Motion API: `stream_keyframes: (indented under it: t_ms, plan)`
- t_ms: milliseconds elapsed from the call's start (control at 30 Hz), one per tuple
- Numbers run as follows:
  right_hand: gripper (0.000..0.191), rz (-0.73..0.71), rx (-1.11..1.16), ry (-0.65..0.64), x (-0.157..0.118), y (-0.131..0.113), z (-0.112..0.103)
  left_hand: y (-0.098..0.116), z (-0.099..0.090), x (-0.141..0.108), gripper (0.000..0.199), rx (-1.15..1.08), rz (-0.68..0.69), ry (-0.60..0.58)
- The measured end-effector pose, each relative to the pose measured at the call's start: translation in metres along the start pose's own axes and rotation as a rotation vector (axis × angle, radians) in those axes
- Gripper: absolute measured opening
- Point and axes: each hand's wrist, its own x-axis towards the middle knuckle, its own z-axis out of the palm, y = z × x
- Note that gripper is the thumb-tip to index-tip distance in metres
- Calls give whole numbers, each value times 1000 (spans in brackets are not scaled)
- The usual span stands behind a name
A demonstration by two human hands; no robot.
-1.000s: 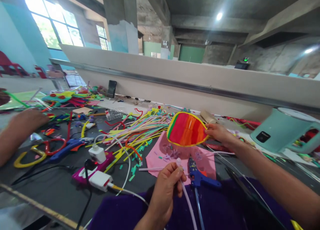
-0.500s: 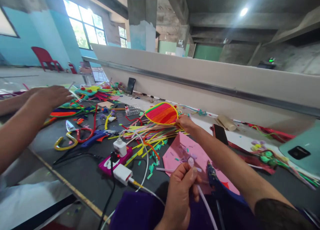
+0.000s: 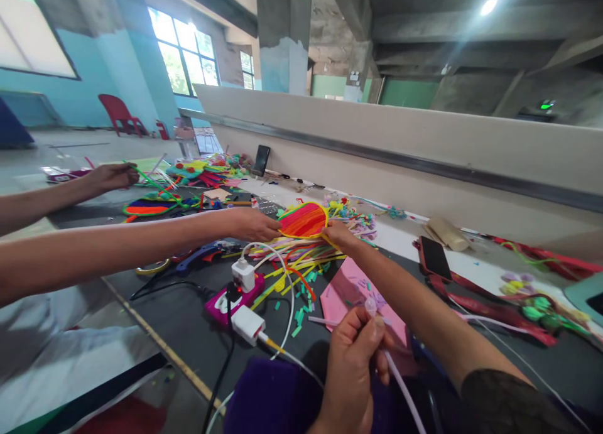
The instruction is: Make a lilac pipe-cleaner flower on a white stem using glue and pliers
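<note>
My left hand [image 3: 355, 352] is closed round a pale lilac stem [image 3: 404, 393] with a small rounded tip above the fingers. Farther out, my right hand [image 3: 340, 235] pinches the right edge of a red and orange oval piece [image 3: 304, 220] with a yellow and green rim. At the oval's left edge is another person's hand [image 3: 254, 225]. Under the oval lies a bundle of yellow and pink stems [image 3: 282, 250]. A pink sheet [image 3: 351, 277] with small lilac bits is beyond my left hand, partly hidden by my right forearm.
A purple power strip [image 3: 217, 306] with white chargers and cables lies left of my left hand. The person's other hand [image 3: 115, 176] holds a green stem. A phone [image 3: 434, 258] and red ribbon [image 3: 499, 308] are at right. Scissors lie partly under the person's arm.
The person's near arm has reached across to the oval, and their other hand now shows with a green stem. The view has turned slightly left. My hands keep their grips.
</note>
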Motion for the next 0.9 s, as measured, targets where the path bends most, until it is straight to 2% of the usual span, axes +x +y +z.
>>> stream_keyframes:
  t_ms: [100,200,367,467,533,700,833,900]
  plan:
    - [22,-66,-110,60,-17,-5,-18,-1,-1,1,23,26,-5,-32]
    - [18,-164,-158,119,-54,-13,-46,-3,-2,0,22,44,-5,-53]
    - [17,-250,-139,79,-152,-19,-94,-8,0,-4,20,89,-35,-104]
    - [14,-222,-110,16,-209,-14,-110,-11,3,-5,20,124,-77,-139]
    - [12,-221,-126,2,-236,-8,-115,-14,5,-5,20,148,-107,-175]
    - [11,-271,-148,28,-270,1,-124,-11,15,-2,19,201,-208,-261]
    - [11,-283,-58,78,-278,1,-133,-1,32,2,19,172,-299,-346]
    - [10,-264,8,103,-279,2,-137,2,38,5,17,173,-321,-339]
